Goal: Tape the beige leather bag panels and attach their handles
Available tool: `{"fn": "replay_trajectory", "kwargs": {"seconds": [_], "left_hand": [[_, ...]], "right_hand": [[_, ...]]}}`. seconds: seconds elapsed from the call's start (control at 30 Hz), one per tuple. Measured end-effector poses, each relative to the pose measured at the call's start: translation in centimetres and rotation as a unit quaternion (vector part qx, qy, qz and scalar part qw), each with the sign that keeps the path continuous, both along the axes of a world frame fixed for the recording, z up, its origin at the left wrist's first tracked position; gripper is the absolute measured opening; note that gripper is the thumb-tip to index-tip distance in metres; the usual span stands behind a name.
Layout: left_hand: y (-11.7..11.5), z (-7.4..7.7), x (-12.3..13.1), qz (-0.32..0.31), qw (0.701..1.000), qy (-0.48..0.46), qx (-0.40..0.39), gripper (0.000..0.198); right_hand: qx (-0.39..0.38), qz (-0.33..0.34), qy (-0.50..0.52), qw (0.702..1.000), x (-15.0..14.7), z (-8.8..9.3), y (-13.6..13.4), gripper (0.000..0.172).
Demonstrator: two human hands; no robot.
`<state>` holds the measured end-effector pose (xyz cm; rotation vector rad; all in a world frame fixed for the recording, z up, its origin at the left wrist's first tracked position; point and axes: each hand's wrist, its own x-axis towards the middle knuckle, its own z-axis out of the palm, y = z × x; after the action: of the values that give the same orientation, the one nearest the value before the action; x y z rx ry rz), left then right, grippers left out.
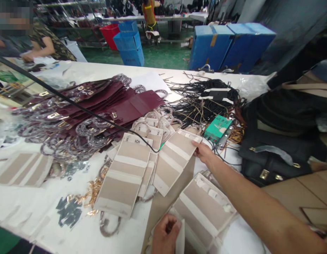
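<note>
My right hand (203, 152) reaches forward and grips the upper right corner of a beige bag panel (175, 158) crossed by white strips. Low in the view, my left hand (166, 234) is curled, thumb and fingers pinched at the edge of another beige piece (180, 238). Between the two lies a beige panel (206, 208) with white strips, tilted on the pile. Left of my right hand, a beige panel (125, 173) with small metal fittings rests on others like it, a wrapped handle (110, 225) sticking out below.
Burgundy bag panels (137, 107) with wrapped handles are heaped left. Black cords (190, 106) and a green box (218, 127) lie behind. Black handbags (274, 151) stand right. Gold fittings (93, 192) and dark small plates (69, 211) lie front left. A black cable (81, 109) crosses the view.
</note>
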<state>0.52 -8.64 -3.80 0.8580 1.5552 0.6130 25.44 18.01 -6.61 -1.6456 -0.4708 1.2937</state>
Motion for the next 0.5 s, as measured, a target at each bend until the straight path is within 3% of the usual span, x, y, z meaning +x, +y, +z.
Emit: {"fn": "replay_trajectory", "kwargs": {"seconds": [0.13,0.23,0.4,0.5], "left_hand": [[-1.2,2.2,-1.3,-0.003,1.0,-0.013,-0.005,0.051],[-2.2,3.6,-2.5,-0.009,1.0,-0.016,0.005,0.049],[-4.3,5.6,-4.1,0.033,0.999,-0.003,0.035,0.053],[-5.5,7.2,-4.7,0.038,0.997,0.033,0.062,0.056]], "right_hand": [[0.067,-0.005,0.027,0.997,-2.0,4.5,-2.2,0.035],[0.163,-0.006,0.054,0.985,-1.9,10.7,-5.7,0.043],[0.301,0.022,0.128,0.945,-0.2,23.2,-15.9,0.051],[0.308,0.044,0.147,0.939,0.3,28.4,-22.7,0.053]]}}
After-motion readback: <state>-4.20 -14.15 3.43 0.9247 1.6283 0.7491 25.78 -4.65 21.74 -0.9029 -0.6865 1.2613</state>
